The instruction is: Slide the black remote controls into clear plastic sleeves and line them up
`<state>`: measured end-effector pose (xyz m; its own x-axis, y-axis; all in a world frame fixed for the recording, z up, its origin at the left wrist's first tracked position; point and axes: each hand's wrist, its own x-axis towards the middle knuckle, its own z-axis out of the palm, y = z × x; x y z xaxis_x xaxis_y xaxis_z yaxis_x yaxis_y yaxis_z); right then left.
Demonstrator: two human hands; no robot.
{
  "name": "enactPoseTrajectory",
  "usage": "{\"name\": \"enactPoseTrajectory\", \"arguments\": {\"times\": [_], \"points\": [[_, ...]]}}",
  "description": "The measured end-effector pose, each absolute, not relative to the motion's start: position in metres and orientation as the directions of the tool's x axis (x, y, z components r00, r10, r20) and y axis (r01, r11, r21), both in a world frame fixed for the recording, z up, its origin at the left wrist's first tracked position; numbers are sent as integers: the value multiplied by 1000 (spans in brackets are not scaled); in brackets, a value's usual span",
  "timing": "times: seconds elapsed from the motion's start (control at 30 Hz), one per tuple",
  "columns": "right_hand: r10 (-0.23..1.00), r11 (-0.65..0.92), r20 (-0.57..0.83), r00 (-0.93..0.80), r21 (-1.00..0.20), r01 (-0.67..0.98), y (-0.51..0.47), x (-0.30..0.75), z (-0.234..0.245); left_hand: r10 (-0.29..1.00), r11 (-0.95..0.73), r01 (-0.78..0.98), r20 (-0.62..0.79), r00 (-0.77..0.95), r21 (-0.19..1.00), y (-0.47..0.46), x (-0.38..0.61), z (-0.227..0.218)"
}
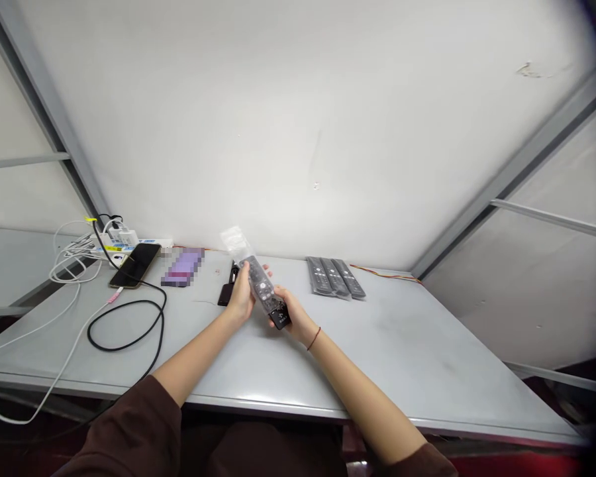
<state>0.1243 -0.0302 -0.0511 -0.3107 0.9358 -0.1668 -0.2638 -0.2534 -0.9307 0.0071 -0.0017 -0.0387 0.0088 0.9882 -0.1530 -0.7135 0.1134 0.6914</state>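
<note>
Above the middle of a grey table [377,358], both hands hold a black remote control [265,291] partly inside a clear plastic bag [236,241]. My left hand [241,297] grips the remote's upper part and the bag from the left. My right hand [292,317] is closed round the remote's lower end, which sticks out of the bag. The bag's loose top reaches up toward the wall.
Three bagged remotes [334,277] lie side by side at the back right. A small black object [225,291] lies just left of my hands. At the back left are a phone [135,265], a purple item [183,266], a power strip [122,244] and looping cables [124,324].
</note>
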Motion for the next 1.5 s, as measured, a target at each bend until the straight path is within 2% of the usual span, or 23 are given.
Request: {"name": "enactPoseTrajectory", "arguments": {"times": [0.07,0.17,0.23,0.33,0.4,0.6,0.73,0.83,0.93,1.03,1.13,1.5], "points": [[886,-303,-151,-438,-904,-301,-32,127,-48,971,128,-804,-240,-19,581,4,-1,-31],[764,-316,-46,-644,-897,-310,-34,132,-45,939,135,-888,-343,-27,440,14,-17,-25],[739,-235,19,-673,-929,-285,-35,135,-44,937,119,-906,-348,-33,407,19,-26,-24],[774,-59,78,-629,-979,-195,-35,136,-46,943,102,-915,-330,-35,390,21,-32,-23],[787,25,101,-609,-991,-133,-35,134,-47,944,125,-908,-329,-15,400,19,-31,-24],[800,236,219,-558,-971,-42,-29,131,-55,934,272,-801,-348,85,534,10,-15,-32],[821,441,353,-449,-891,106,-25,130,-65,925,321,-738,-364,110,594,3,-4,-38],[808,538,427,-407,-816,212,-25,129,-69,910,370,-706,-387,147,604,2,-3,-39],[799,579,460,-388,-764,286,-29,126,-68,917,347,-732,-377,133,586,8,-9,-36],[764,624,471,-441,-713,319,-33,124,-66,933,261,-779,-355,52,570,16,-16,-34],[743,645,464,-483,-689,330,-35,123,-67,921,255,-790,-389,23,558,18,-19,-33],[816,568,450,-363,-739,362,-35,122,-67,897,361,-737,-430,107,571,7,-3,-41]]}}
